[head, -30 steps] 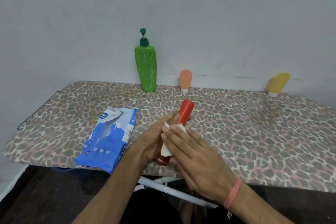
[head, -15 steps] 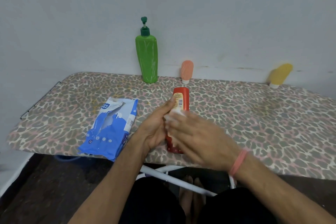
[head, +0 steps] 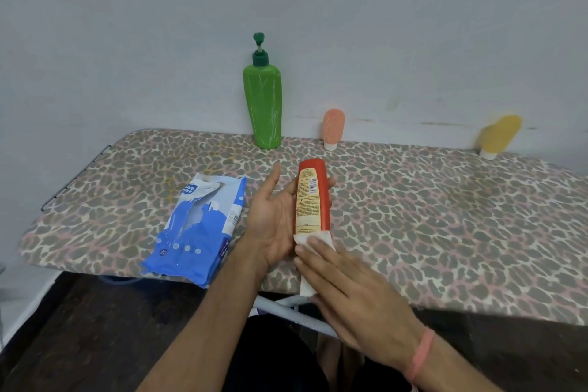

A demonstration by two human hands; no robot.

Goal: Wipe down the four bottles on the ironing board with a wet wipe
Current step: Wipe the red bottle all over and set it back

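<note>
Half a second ago the right hand [head: 353, 293] lay over the middle of the red bottle [head: 313, 197]; now it has slid down to the bottle's near end, leaving the label bare. It presses a white wet wipe [head: 313, 240] flat against that lower end, fingers laid out straight rather than curled round. From underneath, the left hand [head: 275, 216] cradles the bottle in an open palm, thumb standing free, fingertips showing past the far side. Held so, the bottle lies lengthwise above the near edge of the ironing board [head: 445, 226]. Just left of the hands a torn blue wipes packet [head: 199, 227] lies near the same edge. Along the far edge, against the wall, stand a green pump bottle [head: 263, 105], a small peach tube [head: 333, 129] and, well right, a yellow tube [head: 499, 135].
</note>
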